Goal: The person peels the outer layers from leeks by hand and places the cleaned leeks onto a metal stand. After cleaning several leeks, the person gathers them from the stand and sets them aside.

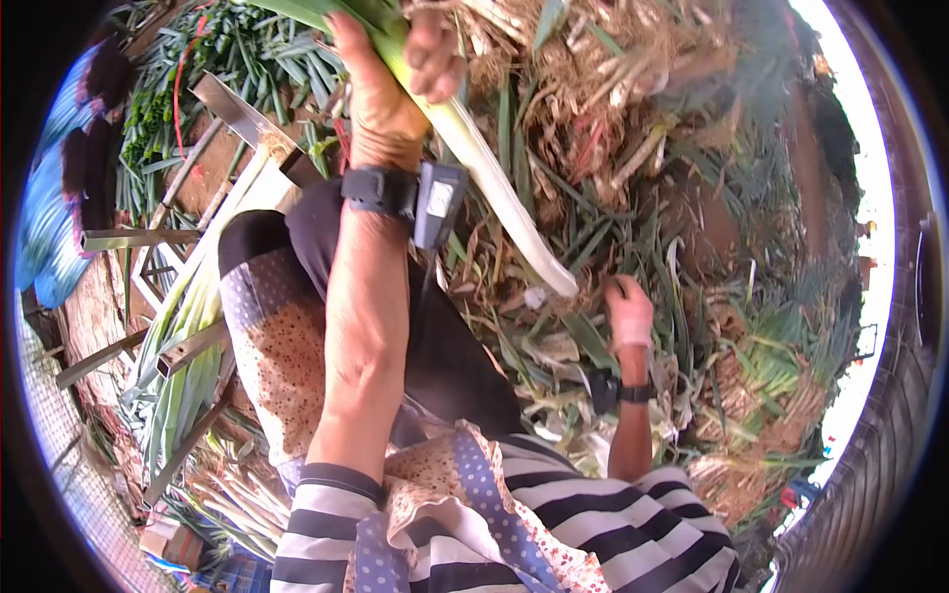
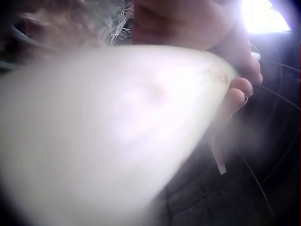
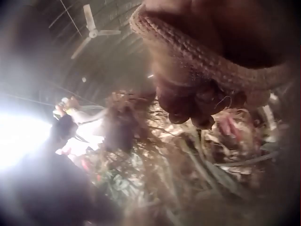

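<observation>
My left hand point(image 1: 388, 114) holds up a leek point(image 1: 494, 188), gripping it where the pale shaft turns green. The white end slants down toward my right hand point(image 1: 630, 314) and stops short of it. Up close in the left wrist view, the blurred white shaft point(image 2: 117, 127) fills much of the picture, with fingertips point(image 2: 242, 87) at its edge. Pinkish knit covers my right palm, and its cuff shows in the right wrist view. The fingers point(image 3: 178, 115) there are curled, dark and shaded, and nothing shows in their grasp.
Rooty leeks point(image 1: 613, 109) lie heaped ahead, with leaf scraps point(image 1: 583, 346) below. A metal-framed stand point(image 1: 193, 346) at my left bears trimmed leeks point(image 1: 183, 336) and a broad flat blade point(image 1: 232, 109). Cut greens point(image 1: 267, 59) lie behind it. A ceiling fan point(image 3: 92, 33) hangs overhead.
</observation>
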### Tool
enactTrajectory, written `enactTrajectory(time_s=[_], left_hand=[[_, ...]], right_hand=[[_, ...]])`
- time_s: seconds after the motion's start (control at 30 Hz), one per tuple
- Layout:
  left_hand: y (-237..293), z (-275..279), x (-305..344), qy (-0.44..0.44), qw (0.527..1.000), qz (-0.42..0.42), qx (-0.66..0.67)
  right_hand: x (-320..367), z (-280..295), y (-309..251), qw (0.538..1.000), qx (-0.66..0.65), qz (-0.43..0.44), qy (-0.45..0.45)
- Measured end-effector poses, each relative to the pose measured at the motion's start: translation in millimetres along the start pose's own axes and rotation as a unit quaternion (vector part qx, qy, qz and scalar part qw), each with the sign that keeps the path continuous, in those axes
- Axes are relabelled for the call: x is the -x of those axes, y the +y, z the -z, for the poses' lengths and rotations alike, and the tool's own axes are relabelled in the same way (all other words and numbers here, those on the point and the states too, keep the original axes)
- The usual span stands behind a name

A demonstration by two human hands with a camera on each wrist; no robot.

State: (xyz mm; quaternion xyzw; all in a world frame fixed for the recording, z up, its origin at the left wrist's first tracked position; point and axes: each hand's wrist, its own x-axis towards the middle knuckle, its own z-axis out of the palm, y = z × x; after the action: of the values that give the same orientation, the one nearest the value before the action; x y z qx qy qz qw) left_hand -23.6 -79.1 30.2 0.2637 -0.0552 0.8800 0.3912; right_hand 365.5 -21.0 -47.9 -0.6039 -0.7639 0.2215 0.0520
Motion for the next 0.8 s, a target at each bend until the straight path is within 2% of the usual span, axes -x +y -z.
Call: enactTrajectory(time_s=[0.07,0.13,0.2,0.23,0.27,0.3,0.33,0.4,0.43,0.47,0.5,0.57,0.6,0.63,0.73,0.8], left_hand=[[1,6,1,-0.047,0.997,0.027,-0.057],[-4,3,1,-0.054,0.994,0.045,-0.084],[-12,-4,7,-0.022,0.992,0.069,-0.102],[-17,-8,10,-0.028,0.991,0.086,-0.095],[-22,-10,12,-0.034,0.99,0.104,-0.087],[-25,-8,14,-0.046,0.98,0.097,-0.17],[-25,-18,17,0.017,0.979,0.111,-0.171],[-16,-17,19,0.115,0.926,0.107,-0.343],[-15,-17,14,0.154,0.93,0.092,-0.321],[-15,-15,11,0.196,0.932,0.081,-0.295],[-9,-24,11,0.198,0.901,0.107,-0.371],[-13,-21,10,0.196,0.898,0.102,-0.38],[-15,-18,12,0.197,0.893,0.099,-0.392],[-18,-15,13,0.206,0.905,0.085,-0.362],[-20,-11,10,0.198,0.908,0.104,-0.356],[-20,-9,8,0.192,0.91,0.107,-0.351]], right_hand=[[5,13,-12,0.98,-0.193,0.043,-0.013],[7,26,-52,0.951,-0.243,0.193,0.017],[6,35,-102,0.933,-0.152,0.325,0.015],[-1,24,-117,0.892,-0.119,0.43,0.067],[0,15,-125,0.919,-0.203,0.327,-0.089],[-4,8,-129,0.937,-0.174,0.275,-0.127],[-10,2,-133,0.95,-0.144,0.225,-0.164],[-9,-3,-132,0.946,-0.237,0.161,-0.154],[-6,-4,-131,0.969,-0.163,0.168,-0.082],[-2,-10,-128,0.969,-0.192,0.148,-0.052],[5,-7,-135,0.971,-0.206,0.119,-0.038],[14,-6,-144,0.972,-0.215,0.09,-0.026],[15,-8,-145,0.976,-0.193,0.1,0.017],[17,-10,-146,0.977,-0.172,0.11,0.061],[18,-9,-151,0.979,-0.157,0.092,0.09],[15,-16,-146,0.977,-0.139,0.111,0.119]])
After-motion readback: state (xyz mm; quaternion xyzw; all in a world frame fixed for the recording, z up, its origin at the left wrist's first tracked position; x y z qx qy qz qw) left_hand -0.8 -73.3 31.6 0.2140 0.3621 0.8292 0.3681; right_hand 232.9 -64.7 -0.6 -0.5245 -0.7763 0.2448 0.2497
